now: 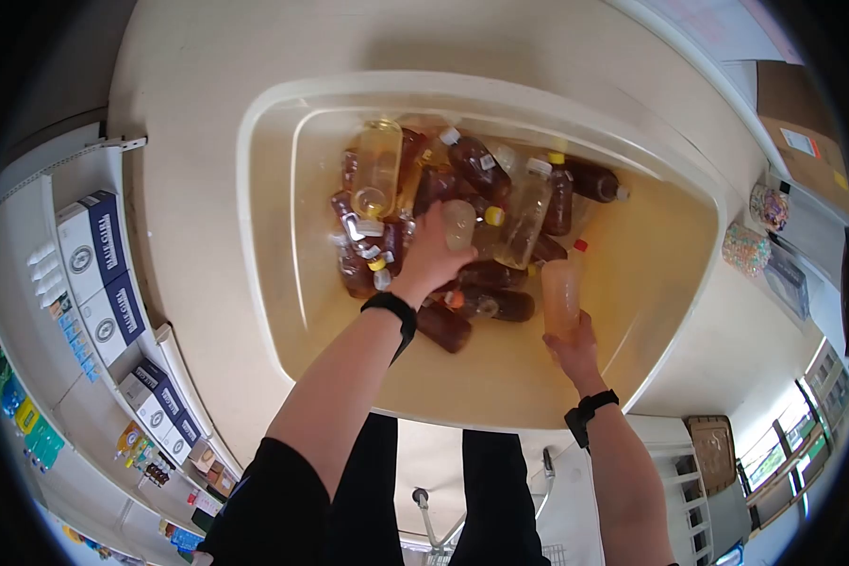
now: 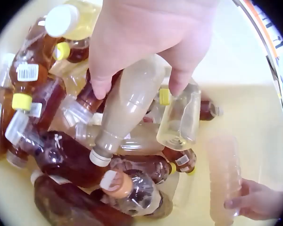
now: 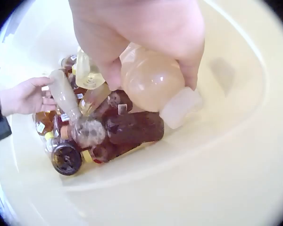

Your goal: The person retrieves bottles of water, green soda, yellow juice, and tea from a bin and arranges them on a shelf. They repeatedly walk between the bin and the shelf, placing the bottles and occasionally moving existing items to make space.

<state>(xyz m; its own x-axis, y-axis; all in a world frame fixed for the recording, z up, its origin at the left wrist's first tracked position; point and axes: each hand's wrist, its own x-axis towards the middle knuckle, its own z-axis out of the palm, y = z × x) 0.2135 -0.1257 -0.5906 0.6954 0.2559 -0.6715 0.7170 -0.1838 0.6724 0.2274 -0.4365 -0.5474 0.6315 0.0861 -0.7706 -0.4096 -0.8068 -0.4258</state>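
In the head view my left hand point(image 1: 427, 259) reaches into the pile of bottles in a large cream tub point(image 1: 264, 123). It grips a cloudy whitish bottle point(image 2: 132, 92) near its base, with the white cap pointing down in the left wrist view. My right hand point(image 1: 575, 351) holds a pale peach bottle point(image 1: 561, 297) over the tub's right part. Its whitish cap point(image 3: 181, 107) shows beside the fingers in the right wrist view. Around the left hand lie dark brown bottles point(image 1: 481, 165), a pale yellow bottle point(image 1: 379, 156) and a clear bottle point(image 1: 525, 219), with white or yellow caps.
The tub's walls rise around the bottles. Shelves on the left carry blue-and-white boxes point(image 1: 104, 274) and other goods. To the right stand jars of coloured bits point(image 1: 747, 249) and a cardboard box point(image 1: 802, 123). Metal legs point(image 1: 424, 514) show below the tub.
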